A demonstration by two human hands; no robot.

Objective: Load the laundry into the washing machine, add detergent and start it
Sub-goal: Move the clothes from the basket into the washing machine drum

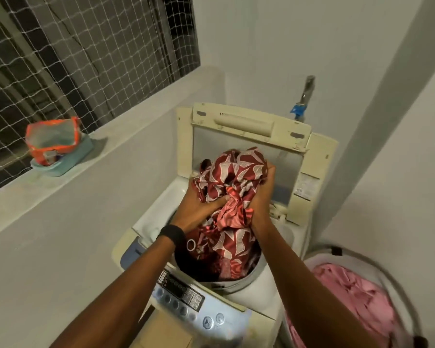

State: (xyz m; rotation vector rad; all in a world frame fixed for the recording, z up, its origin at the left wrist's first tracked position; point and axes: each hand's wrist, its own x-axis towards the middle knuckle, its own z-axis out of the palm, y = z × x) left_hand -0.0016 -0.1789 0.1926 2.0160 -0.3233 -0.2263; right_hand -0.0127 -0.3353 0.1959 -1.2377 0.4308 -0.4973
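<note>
A cream top-loading washing machine point(319, 156) stands against the wall with its lid raised. A bundle of dark red cloth with a white leaf pattern point(236, 172) hangs over the drum opening, its lower part trailing down into the drum. My left hand point(196, 207) grips the bundle from the left, and my right hand point(258, 197) grips it from the right. A black band sits on my left wrist. The control panel point(186, 297) with round buttons lies at the machine's near edge.
A white laundry basket point(392, 267) with pink cloth point(357, 295) stands at the right of the machine. On the window ledge at the left, an orange detergent pouch point(53, 139) sits in a teal tub point(60, 167). A tap point(304, 96) juts from the wall behind the lid.
</note>
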